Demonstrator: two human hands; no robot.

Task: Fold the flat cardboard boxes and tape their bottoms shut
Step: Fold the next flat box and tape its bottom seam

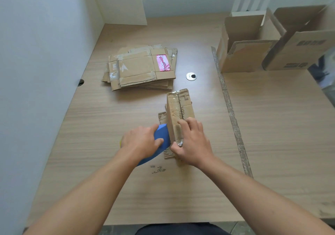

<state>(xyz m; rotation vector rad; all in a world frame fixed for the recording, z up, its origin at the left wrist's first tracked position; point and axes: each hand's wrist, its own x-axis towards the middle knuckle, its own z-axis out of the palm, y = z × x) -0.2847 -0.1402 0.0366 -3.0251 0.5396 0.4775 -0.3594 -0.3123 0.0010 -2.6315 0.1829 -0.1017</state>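
Note:
A small cardboard box [179, 107] stands upside down in the middle of the desk, its closed bottom flaps facing up with shiny tape along the seam. My right hand [192, 142] lies on the near end of that bottom, fingers on the flaps and thumb at the near edge. My left hand [141, 142] grips a blue tape dispenser [161, 135] pressed against the box's near left side. A stack of flat cardboard boxes [141, 68], the top one bearing a pink label, lies further back on the desk.
Two folded open boxes [248, 42] [301, 39] stand at the back right. A round cable grommet [191, 76] sits in the wooden desk [108, 189]. A strip of old tape [230, 107] runs along the desk seam. White walls close the left and back.

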